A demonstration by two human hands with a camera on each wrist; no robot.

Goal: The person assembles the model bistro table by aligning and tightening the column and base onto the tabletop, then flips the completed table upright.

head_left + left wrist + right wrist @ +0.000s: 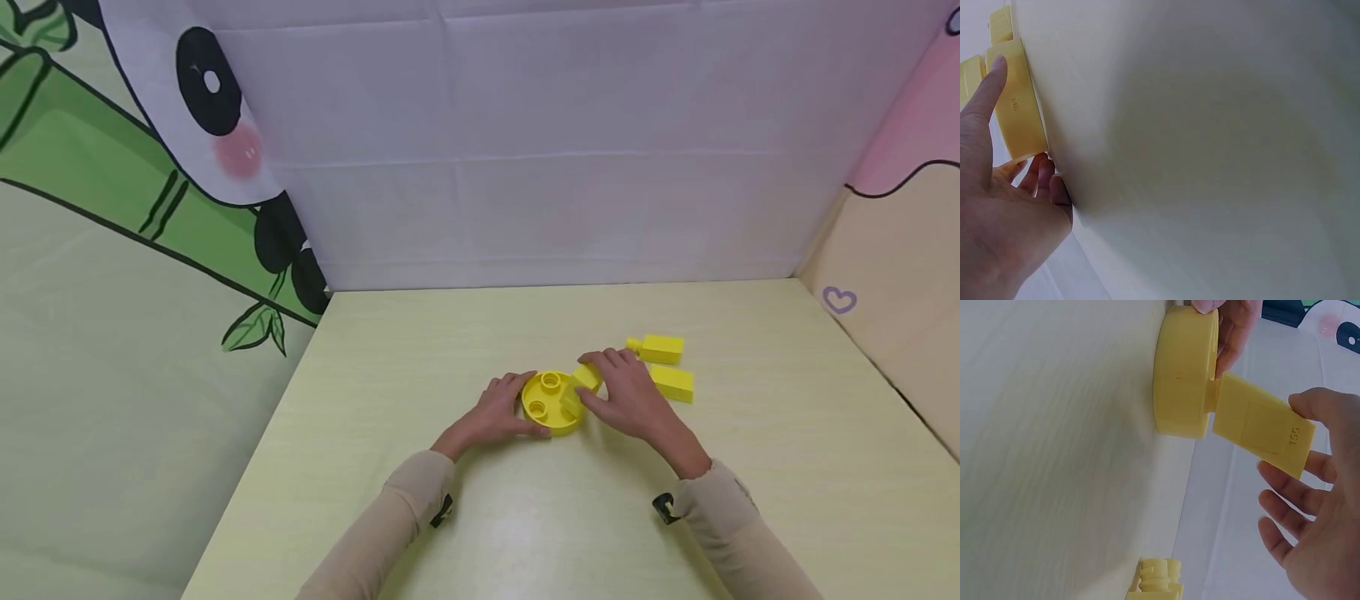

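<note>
A round yellow base [537,423] with a raised rim and round sockets lies on the table. My left hand [501,410] grips its left side, fingers behind and thumb in front. The left wrist view shows "146" on the base's side wall [1019,103]. My right hand [628,392] pinches a yellow block [587,377] between thumb and fingers. In the right wrist view this block [1260,425], marked "155", stands tilted, its narrow stem meeting the base [1182,375]. How deep the stem sits is hidden.
Two more yellow blocks lie just right of my right hand: a rear block [663,348] with a knobbed end and a nearer block [672,383]. A pale fabric wall [562,208] stands at the back of the table [420,350].
</note>
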